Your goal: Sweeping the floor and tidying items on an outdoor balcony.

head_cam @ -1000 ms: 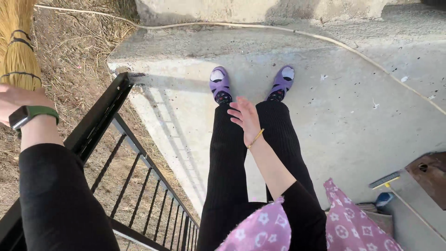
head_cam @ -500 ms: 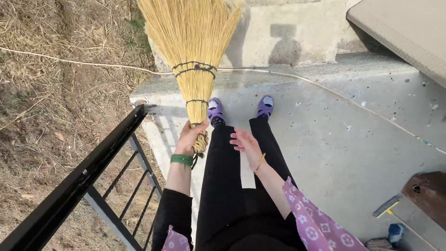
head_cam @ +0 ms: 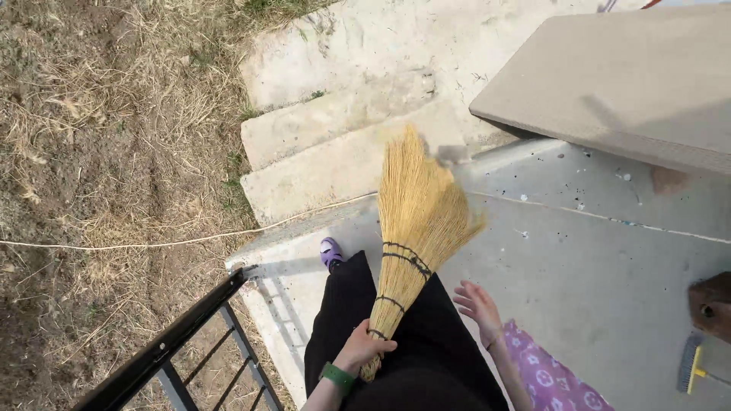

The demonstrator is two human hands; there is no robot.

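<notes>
straw broom (head_cam: 415, 221) gripped in left hand (head_cam: 365, 346), right hand (head_cam: 478, 304) beside

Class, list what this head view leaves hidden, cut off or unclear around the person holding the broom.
1. Right foot: hidden behind the broom and the black-clad legs; only one purple shoe shows.
2. Left hand fingers: wrapped round the broom's neck, so their tips are hidden.
3. Brush at lower right: handle cut off by the frame edge.
4. Railing: its lower part runs out of frame.
5. Brown thing: cut by the right edge, unidentifiable.
</notes>
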